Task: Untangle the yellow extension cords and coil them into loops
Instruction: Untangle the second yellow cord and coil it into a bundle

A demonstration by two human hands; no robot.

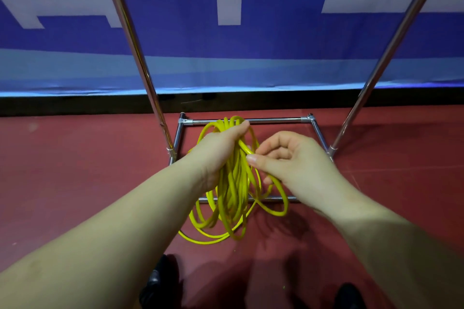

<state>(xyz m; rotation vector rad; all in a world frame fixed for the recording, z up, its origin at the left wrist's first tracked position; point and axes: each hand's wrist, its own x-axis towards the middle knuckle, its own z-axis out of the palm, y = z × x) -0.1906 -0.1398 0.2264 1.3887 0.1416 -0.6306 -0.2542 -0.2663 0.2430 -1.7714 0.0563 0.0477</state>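
Hanging in long yellow loops, the cord (232,193) is bunched in the left hand (221,144), whose fingers curl round the top of the bundle, with several strands arching over the fist. The loops dangle below the hand, and the lowest ones seem to reach the red floor (75,158), where a few strands curve out to the left and front. One loop swings wider to the right, under the right wrist.

The right hand (288,158) sits just beside the bundle, on its right. Its thumb and forefinger pinch a single strand that runs up into the left hand's grip, and the other fingers are curled in toward the palm. The two hands are close together, almost touching, both arms bare.

Behind and around the cord stands a chrome rack (251,121): a rectangular base of tubes on the floor, with two shiny poles rising and slanting out toward the upper corners. The cord hangs over the middle of that base.

Beyond the rack, a blue banner (175,32) with large white shapes covers the wall, paler blue along its lower edge. Dark shoes (160,283) show at the bottom.
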